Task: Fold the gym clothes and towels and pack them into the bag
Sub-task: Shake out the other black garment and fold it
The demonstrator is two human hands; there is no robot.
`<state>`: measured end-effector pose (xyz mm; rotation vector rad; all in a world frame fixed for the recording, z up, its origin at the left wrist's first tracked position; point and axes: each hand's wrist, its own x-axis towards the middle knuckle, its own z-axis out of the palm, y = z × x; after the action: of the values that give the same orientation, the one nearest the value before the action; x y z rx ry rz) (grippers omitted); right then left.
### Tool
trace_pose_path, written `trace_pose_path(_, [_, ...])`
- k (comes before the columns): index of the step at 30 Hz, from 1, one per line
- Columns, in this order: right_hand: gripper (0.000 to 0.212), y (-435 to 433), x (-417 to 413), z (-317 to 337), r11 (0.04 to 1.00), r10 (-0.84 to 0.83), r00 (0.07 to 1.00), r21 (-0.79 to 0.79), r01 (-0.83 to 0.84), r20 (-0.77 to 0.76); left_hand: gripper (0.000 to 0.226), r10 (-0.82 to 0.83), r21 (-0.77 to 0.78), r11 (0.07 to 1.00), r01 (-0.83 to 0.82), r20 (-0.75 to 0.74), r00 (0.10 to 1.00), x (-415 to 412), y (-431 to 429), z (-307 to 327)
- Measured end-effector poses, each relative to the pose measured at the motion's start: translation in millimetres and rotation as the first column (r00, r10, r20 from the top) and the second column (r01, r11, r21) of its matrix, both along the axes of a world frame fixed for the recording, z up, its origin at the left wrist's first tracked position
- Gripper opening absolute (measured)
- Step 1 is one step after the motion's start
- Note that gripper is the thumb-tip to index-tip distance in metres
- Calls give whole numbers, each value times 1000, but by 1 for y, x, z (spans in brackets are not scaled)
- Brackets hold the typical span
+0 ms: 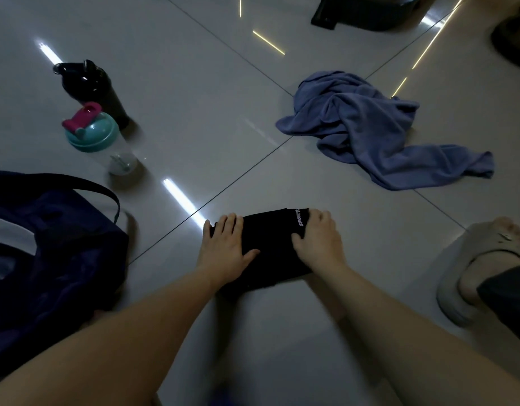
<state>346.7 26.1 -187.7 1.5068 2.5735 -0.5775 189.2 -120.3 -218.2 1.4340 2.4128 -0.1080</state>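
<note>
A folded black garment (270, 244) with white lettering lies on the tiled floor in front of me. My left hand (223, 247) presses flat on its left end, fingers straight. On the right end rests my right hand (318, 238), its fingers bent over the edge by the lettering. A crumpled blue towel (367, 127) lies unfolded on the floor at the upper right. The dark navy bag (48, 253) stands open at the left, its strap arching over it.
A black bottle (91, 89) and a clear shaker bottle with a teal lid (97, 136) stand at the upper left. My foot in a grey slipper (481, 265) is at the right. A dark object (367, 10) sits at the top edge.
</note>
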Motion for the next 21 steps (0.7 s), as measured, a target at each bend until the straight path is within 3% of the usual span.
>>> trace_pose_path(2, [64,4,0,1,972,-168,982,-150,179,81,86,19,7,1000,-19,13,1000,-5,11,8])
trace_pose_path(5, [75,10,-1,0,899,-268,958,-332,287,103,82,30,12,999,-30,31,999,-14,25,15])
trace_pose_path(8, [74,13,2,-7,832,-321,946,-462,307,50,85,6,-11,1000,-5,52,999,-20,36,21])
trace_pose_path(12, [57,14,11,-15,771,-370,919,-596,223,-134,89,68,-74,996,-58,135,988,-23,47,24])
trace_pose_path(17, [39,23,16,-12,821,-271,932,-563,92,-242,56,240,-114,970,-215,295,925,-34,46,23])
trace_pose_path(19, [35,27,16,-8,879,-186,968,-469,87,-170,48,245,-126,969,-214,333,911,-37,46,27])
trace_pose_path(21, [41,30,14,3,965,-92,995,-249,81,-33,39,206,-125,977,-171,367,907,-38,46,34])
